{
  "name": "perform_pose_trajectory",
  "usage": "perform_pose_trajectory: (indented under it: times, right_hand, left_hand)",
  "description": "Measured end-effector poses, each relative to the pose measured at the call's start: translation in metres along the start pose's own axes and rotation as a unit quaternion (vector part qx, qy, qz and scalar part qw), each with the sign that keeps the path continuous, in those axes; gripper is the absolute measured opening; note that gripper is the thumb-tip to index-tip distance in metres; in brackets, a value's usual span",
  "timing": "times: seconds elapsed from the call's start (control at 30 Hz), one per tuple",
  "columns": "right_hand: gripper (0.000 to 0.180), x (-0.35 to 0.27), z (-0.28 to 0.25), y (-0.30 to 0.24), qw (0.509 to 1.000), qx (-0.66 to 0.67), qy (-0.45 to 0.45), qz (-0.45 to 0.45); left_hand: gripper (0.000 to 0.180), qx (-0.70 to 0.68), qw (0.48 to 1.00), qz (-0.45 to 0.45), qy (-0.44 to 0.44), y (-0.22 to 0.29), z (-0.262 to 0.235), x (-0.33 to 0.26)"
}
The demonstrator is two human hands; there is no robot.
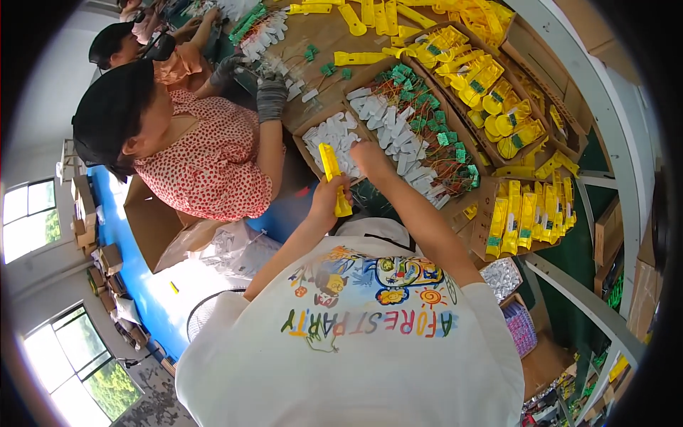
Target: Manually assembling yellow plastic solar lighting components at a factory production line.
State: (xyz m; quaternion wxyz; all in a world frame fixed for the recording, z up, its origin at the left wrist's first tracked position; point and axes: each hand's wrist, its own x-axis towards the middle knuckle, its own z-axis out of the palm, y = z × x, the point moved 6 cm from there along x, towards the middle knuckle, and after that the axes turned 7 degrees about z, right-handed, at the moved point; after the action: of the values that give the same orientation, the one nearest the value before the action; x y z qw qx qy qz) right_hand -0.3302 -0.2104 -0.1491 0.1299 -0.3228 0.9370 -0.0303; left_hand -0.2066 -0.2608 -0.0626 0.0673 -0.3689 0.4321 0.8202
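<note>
My left hand is closed around a long yellow plastic casing, which stands nearly upright and sticks out above and below my fingers. My right hand is just right of it, over the edge of a carton of small white plastic parts. Its fingers are curled together, and whatever they pinch is hidden. Beside that hand, a larger carton holds white pieces joined by thin wires to green circuit boards.
Yellow casings with round ends fill a carton at the far right. A smaller box of upright yellow casings stands nearer. On my left a co-worker in a spotted top works with gloved hands. Loose yellow casings lie at the back.
</note>
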Motion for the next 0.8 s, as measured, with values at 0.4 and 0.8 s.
perform_pose_trajectory:
  times: [0.4, 0.8]
  right_hand:
    - [0.018, -0.162, -0.149, 0.047, 0.865, 0.352, 0.323, 0.155]
    - [0.021, -0.209, -0.155, 0.084, 0.692, 0.695, 0.140, 0.133]
  left_hand:
    - [0.036, 0.280, 0.883, 0.335, -0.170, 0.040, 0.108, -0.004]
    - [0.034, 0.265, 0.895, 0.165, -0.317, 0.025, 0.157, -0.037]
